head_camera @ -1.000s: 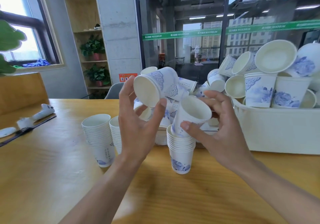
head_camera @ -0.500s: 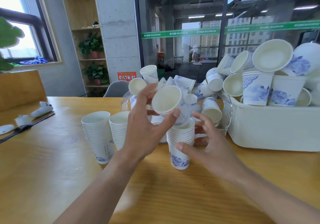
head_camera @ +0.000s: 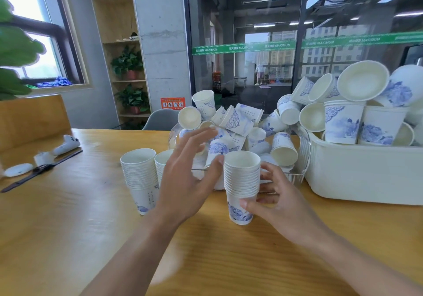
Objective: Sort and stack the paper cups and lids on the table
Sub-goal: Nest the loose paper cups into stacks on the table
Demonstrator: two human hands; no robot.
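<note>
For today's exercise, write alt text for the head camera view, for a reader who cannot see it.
A person's right hand grips a stack of nested paper cups on a wooden table, while the open left hand reaches toward loose cups in a clear bin. Two more stacks stand left; a white tub overflows right.

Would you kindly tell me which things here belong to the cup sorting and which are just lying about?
Belong to the job:
near stack of cups, held by the right hand
left stack
clear bin of loose cups
white tub of cups

Lying about:
watch
white controller
</note>
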